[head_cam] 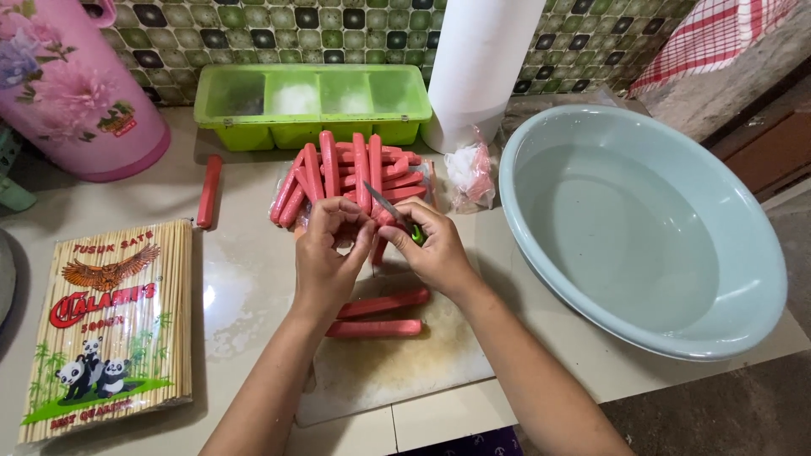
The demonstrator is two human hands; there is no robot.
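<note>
Sausage, a red one in a thin plastic casing (378, 221), sits pinched between both hands just above the far edge of the pale cutting board (397, 371), largely hidden by the fingers so that only a short red stretch shows between them. The left hand (325, 253) is curled closed around one end of it, fingertips bent inward and touching the casing. The right hand (435, 249) is clenched around a small knife with a green handle (393, 211), whose dark blade points up and to the left, its edge resting at the sausage near the left fingertips. Directly below the hands, two more red sausages (378, 317) lie side by side on the board, running left to right between the two forearms. Just beyond the hands is a heap of red sausages on an opened clear wrapper (346, 173), fanned out and overlapping. A single red sausage (209, 190) lies apart to the left on the light countertop (253, 279). Behind the heap stands a green plastic tray with four compartments (312, 101), and beside it a white roll of paper (481, 67) with a crumpled clear bag (469, 173) at its foot. A wide pale blue plastic basin (735, 245) fills the right side. A flat pack of bamboo skewers (110, 329) lies at the left, with a pink flowered jug (76, 84) behind it.
</note>
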